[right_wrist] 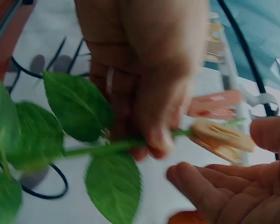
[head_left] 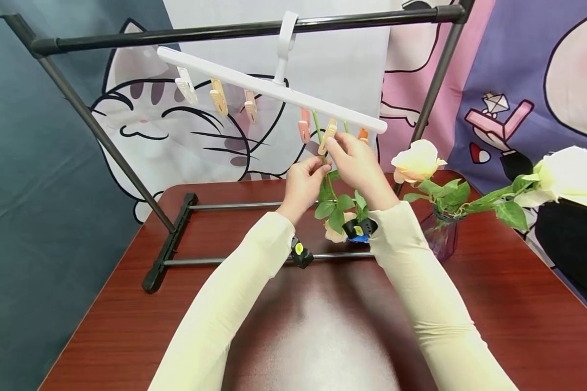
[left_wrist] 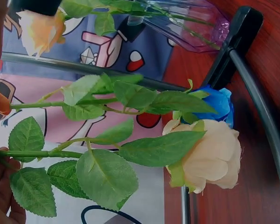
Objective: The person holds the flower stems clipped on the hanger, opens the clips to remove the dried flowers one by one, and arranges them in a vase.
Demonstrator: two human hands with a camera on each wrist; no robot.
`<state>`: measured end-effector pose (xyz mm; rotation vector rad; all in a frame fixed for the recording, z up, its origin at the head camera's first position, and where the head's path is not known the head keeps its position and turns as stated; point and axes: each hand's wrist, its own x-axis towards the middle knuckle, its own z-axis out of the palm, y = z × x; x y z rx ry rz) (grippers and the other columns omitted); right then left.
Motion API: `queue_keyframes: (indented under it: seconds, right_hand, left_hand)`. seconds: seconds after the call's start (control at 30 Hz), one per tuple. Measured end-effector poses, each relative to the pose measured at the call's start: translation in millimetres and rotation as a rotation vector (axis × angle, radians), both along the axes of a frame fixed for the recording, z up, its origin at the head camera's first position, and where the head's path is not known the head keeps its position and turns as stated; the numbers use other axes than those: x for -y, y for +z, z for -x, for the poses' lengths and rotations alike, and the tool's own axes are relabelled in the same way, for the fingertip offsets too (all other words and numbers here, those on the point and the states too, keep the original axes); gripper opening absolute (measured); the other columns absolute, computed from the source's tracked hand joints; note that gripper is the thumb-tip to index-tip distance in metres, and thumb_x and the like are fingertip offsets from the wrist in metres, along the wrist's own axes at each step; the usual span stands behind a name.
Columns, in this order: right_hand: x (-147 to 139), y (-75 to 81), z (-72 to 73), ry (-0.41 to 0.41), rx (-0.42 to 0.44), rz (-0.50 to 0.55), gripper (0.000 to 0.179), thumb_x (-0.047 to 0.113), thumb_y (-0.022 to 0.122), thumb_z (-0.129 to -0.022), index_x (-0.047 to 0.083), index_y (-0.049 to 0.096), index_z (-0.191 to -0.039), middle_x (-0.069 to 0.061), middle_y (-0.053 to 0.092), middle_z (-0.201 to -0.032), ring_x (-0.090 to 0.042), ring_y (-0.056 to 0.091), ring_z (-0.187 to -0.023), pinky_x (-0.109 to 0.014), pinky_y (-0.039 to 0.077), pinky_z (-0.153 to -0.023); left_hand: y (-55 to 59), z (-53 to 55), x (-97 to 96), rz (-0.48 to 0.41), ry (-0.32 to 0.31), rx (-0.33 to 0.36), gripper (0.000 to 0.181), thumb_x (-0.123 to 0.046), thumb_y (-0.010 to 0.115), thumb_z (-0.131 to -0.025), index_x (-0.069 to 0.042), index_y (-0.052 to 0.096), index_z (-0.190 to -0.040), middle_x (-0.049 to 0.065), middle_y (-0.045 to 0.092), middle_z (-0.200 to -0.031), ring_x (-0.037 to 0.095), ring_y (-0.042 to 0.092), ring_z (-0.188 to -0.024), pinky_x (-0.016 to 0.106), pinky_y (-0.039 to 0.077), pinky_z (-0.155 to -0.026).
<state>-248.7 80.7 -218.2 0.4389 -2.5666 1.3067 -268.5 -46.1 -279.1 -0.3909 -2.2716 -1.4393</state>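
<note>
My left hand pinches the green stem of a pale peach rose, which hangs flower down with its leaves spread below the fingers. Just above that grip, a light yellow clothespin hangs from the white hanger beside the stem. My right hand is around this clothespin; the right wrist view shows thumb and fingers apart on either side of it. Behind, a blue rose also hangs head down, its stem at an orange clothespin. Whether the yellow clothespin bites the stem is unclear.
The hanger tilts down to the right from a black rack bar. White, yellow and pink clothespins hang along its left. A purple glass vase with pale roses stands at right on the red-brown table.
</note>
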Motion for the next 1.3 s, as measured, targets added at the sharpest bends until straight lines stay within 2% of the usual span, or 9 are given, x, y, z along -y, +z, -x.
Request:
queue_keyframes:
  seconds: [0.07,0.17,0.23,0.3,0.53,0.73,0.93,1.17,1.3]
  right_hand:
    - [6.9,-3.2,6.0,0.004,0.018,0.132,0.037,0.034,0.041,-0.098,0.006,0.054,-0.119,-0.009,0.062,-0.100,-0.019,0.056,-0.090,-0.029,0.044,-0.078]
    - [14.8,-8.8,14.0,0.031,0.038,0.386,0.029,0.030,0.044,-0.098,0.004,0.055,-0.106,-0.002,0.054,-0.078,-0.013,0.047,-0.067,-0.021,0.039,-0.060]
    - [18.0,-12.0,17.5,0.050,0.046,0.525,0.025,0.027,0.046,-0.097,0.003,0.055,-0.102,0.002,0.052,-0.074,-0.009,0.044,-0.060,-0.018,0.037,-0.056]
    - [19.9,-14.0,19.8,0.054,0.048,0.597,0.023,0.025,0.047,-0.097,0.004,0.054,-0.099,0.003,0.055,-0.076,-0.008,0.042,-0.059,-0.016,0.036,-0.055]
    - [23.3,-15.1,22.3,0.018,0.040,0.628,0.017,0.024,0.047,-0.097,0.008,0.053,-0.098,-0.010,0.064,-0.095,-0.004,0.046,-0.064,-0.016,0.036,-0.056]
    - [23.3,-14.9,25.9,0.001,-0.013,0.679,0.011,0.019,0.050,-0.096,0.010,0.052,-0.090,0.004,0.059,-0.079,-0.004,0.048,-0.069,-0.017,0.039,-0.061]
    - [20.8,-11.1,26.2,0.017,-0.084,0.720,0.009,0.014,0.050,-0.095,0.007,0.053,-0.090,-0.006,0.061,-0.084,-0.005,0.055,-0.077,-0.020,0.042,-0.075]
    - [18.4,-11.3,28.6,0.004,-0.100,0.684,0.013,0.017,0.051,-0.095,0.004,0.054,-0.094,0.001,0.061,-0.081,-0.003,0.052,-0.076,-0.019,0.039,-0.072]
    - [16.1,-13.8,29.2,0.013,-0.097,0.642,0.026,0.019,0.051,-0.095,-0.003,0.053,-0.109,-0.011,0.064,-0.094,-0.006,0.056,-0.084,-0.020,0.041,-0.079]
  left_hand:
    - [-0.4,0.1,-0.9,0.005,0.001,0.004,0.013,-0.017,0.064,-0.087,-0.007,0.072,-0.092,0.009,0.070,-0.079,0.011,0.057,-0.067,0.017,0.041,-0.056]
    - [-0.3,-0.3,-2.4,0.008,0.003,0.014,0.014,-0.018,0.064,-0.088,-0.008,0.072,-0.093,0.007,0.069,-0.078,0.009,0.056,-0.065,0.017,0.041,-0.055]
    - [0.4,-1.1,-3.3,-0.001,0.000,0.027,0.015,-0.018,0.064,-0.088,-0.008,0.072,-0.094,0.007,0.070,-0.080,0.009,0.055,-0.064,0.016,0.041,-0.054]
    - [0.6,-1.1,-4.0,-0.004,-0.003,0.041,0.016,-0.019,0.063,-0.088,-0.007,0.072,-0.095,0.008,0.069,-0.080,0.009,0.054,-0.064,0.016,0.041,-0.053]
    - [0.9,-0.8,-4.8,-0.028,-0.015,0.071,0.016,-0.017,0.062,-0.089,-0.006,0.072,-0.097,0.009,0.069,-0.081,0.010,0.057,-0.063,0.017,0.041,-0.051]
    - [-1.0,-0.1,-3.5,-0.007,-0.019,0.054,0.014,-0.014,0.061,-0.089,-0.005,0.072,-0.093,0.010,0.070,-0.082,0.016,0.058,-0.065,0.017,0.042,-0.051]
    - [-12.5,1.1,1.3,0.016,-0.001,0.042,0.012,-0.010,0.061,-0.088,-0.004,0.072,-0.090,0.010,0.071,-0.081,0.017,0.063,-0.068,0.019,0.048,-0.059]
    - [-20.5,-11.9,9.1,0.012,-0.012,0.039,0.013,-0.012,0.063,-0.088,-0.004,0.072,-0.093,0.008,0.071,-0.085,0.016,0.064,-0.071,0.021,0.050,-0.062]
    - [-17.9,-20.0,13.2,0.016,-0.031,-0.002,0.012,-0.012,0.063,-0.088,-0.005,0.072,-0.092,0.007,0.072,-0.086,0.011,0.062,-0.070,0.020,0.049,-0.062]
